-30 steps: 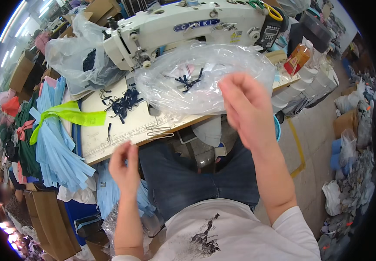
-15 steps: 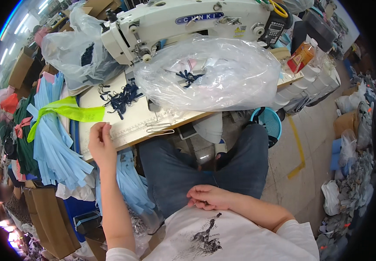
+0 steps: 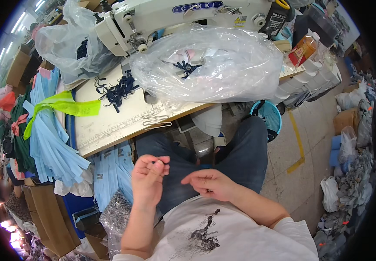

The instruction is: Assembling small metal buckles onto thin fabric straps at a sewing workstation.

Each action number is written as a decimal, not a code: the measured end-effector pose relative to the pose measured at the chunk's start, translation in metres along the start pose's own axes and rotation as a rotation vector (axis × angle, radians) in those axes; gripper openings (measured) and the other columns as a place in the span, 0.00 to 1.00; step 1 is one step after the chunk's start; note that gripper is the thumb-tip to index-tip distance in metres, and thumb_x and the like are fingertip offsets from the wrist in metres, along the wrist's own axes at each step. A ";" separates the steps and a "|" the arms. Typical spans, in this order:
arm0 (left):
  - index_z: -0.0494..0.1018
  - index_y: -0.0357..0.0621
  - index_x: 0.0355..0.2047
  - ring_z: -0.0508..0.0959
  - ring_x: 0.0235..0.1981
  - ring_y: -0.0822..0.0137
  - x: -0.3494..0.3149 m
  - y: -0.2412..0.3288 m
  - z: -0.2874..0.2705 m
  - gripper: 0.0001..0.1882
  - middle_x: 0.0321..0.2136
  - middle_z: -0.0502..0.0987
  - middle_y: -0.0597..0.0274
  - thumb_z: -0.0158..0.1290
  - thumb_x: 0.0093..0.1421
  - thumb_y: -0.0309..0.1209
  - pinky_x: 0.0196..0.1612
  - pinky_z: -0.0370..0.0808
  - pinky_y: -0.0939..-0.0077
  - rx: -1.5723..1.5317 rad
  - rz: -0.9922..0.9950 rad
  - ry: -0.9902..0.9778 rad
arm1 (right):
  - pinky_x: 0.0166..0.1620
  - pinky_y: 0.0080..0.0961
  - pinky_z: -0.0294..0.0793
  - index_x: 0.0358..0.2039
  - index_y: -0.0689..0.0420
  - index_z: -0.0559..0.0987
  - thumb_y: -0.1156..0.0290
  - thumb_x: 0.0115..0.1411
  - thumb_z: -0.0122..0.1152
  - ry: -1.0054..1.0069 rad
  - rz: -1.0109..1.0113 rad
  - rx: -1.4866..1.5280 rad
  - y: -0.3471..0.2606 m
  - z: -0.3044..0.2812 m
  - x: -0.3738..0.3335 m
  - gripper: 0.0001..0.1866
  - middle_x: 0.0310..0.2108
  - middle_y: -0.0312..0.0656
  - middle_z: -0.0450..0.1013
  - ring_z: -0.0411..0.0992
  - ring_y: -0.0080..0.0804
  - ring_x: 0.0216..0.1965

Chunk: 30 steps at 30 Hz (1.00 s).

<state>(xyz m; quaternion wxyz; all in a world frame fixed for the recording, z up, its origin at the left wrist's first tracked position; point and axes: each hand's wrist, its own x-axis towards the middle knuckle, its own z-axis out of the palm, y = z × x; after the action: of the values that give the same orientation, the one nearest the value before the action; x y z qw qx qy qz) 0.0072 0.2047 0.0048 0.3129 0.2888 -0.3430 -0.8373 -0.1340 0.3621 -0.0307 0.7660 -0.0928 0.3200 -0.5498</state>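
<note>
My left hand (image 3: pixel 149 179) is raised over my lap, thumb and fingertips pinched together. A tiny dark bit shows at the fingertips, too small to name. Facing it, my right hand (image 3: pixel 212 185) has its index finger reaching left and the other fingers curled in; whatever they hold is hidden. The two hands are apart. Beyond them, on the white sewing table (image 3: pixel 105 130), lies a pile of small navy cord loops (image 3: pixel 117 92). More navy loops (image 3: pixel 188 68) rest at the large clear plastic bag (image 3: pixel 235 65). Bent wire (image 3: pixel 156 122) sits at the table's front edge.
A white sewing machine (image 3: pixel 235 15) spans the back of the table. Light blue strips (image 3: pixel 51 135) and a yellow-green strip (image 3: pixel 77 107) hang at the left. An orange drink bottle (image 3: pixel 304 48) stands back right; a turquoise basket (image 3: pixel 269 118) is below. Cardboard (image 3: pixel 49 217) stands lower left.
My left hand has come from the table's edge back and right to above my lap, close to my right hand. My right hand has risen slightly, its index finger now extended.
</note>
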 end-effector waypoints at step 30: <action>0.71 0.37 0.50 0.78 0.36 0.69 -0.020 -0.036 0.017 0.15 0.35 0.78 0.59 0.50 0.63 0.21 0.42 0.77 0.72 -0.037 -0.304 -0.134 | 0.20 0.10 0.56 0.39 0.55 0.72 0.72 0.63 0.56 -0.021 -0.387 0.213 -0.017 -0.003 -0.009 0.05 0.34 0.40 0.73 0.60 0.13 0.20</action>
<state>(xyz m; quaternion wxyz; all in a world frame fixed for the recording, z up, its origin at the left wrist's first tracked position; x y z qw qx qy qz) -0.0039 0.2459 -0.0066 0.1643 0.2750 -0.3000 -0.8985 -0.1508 0.3639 -0.0208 0.6551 -0.0766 0.2282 -0.7161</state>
